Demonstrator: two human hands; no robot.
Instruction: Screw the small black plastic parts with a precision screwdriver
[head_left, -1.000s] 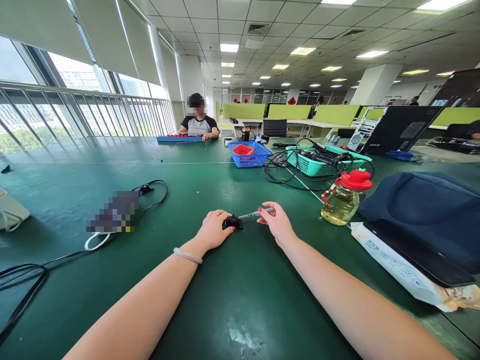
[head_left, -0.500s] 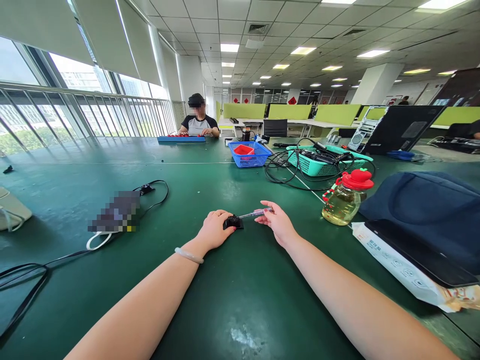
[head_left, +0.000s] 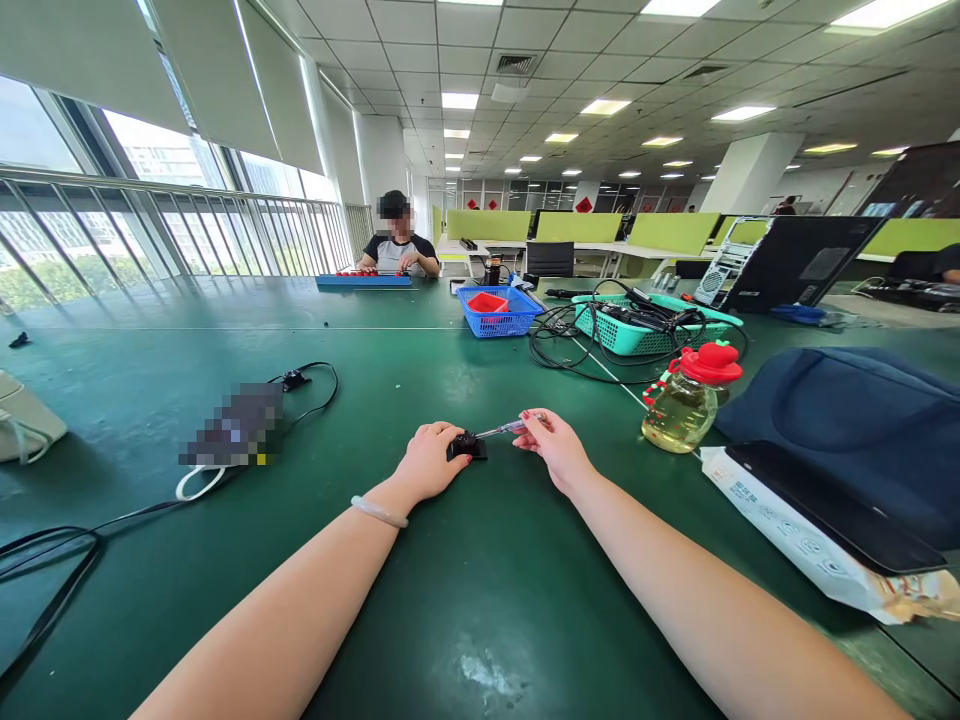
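A small black part (head_left: 472, 449) lies on the green table (head_left: 450, 590) near the middle of the view. My left hand (head_left: 430, 460) holds it from the left, thumb and fingers closed around its side. From the right, my right hand (head_left: 553, 446) grips the handle of a screwdriver (head_left: 498, 431) between thumb and fingers. The screwdriver's thin shaft points left, its tip at the top of the black part. Exactly how the tip meets the part is too small to tell.
Bottle with red lid (head_left: 681, 405), dark blue bag (head_left: 847, 430) and black phone (head_left: 832, 505) are at right. Blue basket (head_left: 501, 320) and green basket (head_left: 637, 338) with cables stand behind. A blurred device (head_left: 240, 425) lies left. Across the table sits a person (head_left: 397, 250).
The fingers of my right hand have closed in on the screwdriver's handle. My left hand and the black part have stayed in place.
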